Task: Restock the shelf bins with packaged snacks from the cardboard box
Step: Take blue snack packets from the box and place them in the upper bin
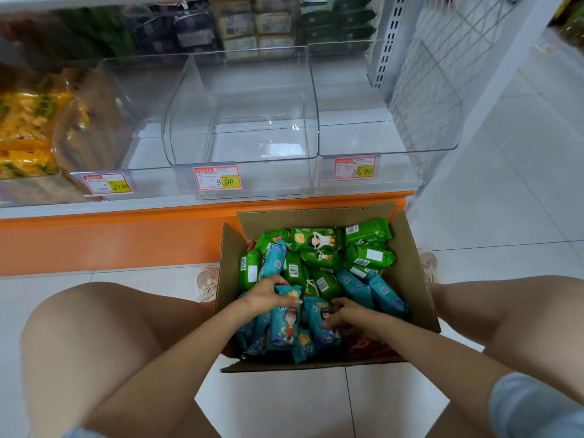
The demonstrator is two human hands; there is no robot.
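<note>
Both hands (pixel 268 294) (pixel 346 314) around teal snack packs (pixel 284 325) inside cardboard box (pixel 410 279).

Arms (pixel 196 343) and legs (pixel 94 336) are bare. Pale blue-grey shorts (pixel 534 406) show at the near left and near right corners. The left hand (pixel 267 295) has a long pale nail (pixel 298 301). Both shoes (pixel 207 284) are pale pink with laces.

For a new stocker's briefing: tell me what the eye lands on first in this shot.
First, the open brown cardboard box on the floor between the knees, crammed with bright green snack packets at the far end and teal snack packets nearer. Both hands are in it: the left hand grips one teal packet, the right hand curls over another. Above, the clear plastic shelf bin behind the 9.90 price tag stands empty.
</note>
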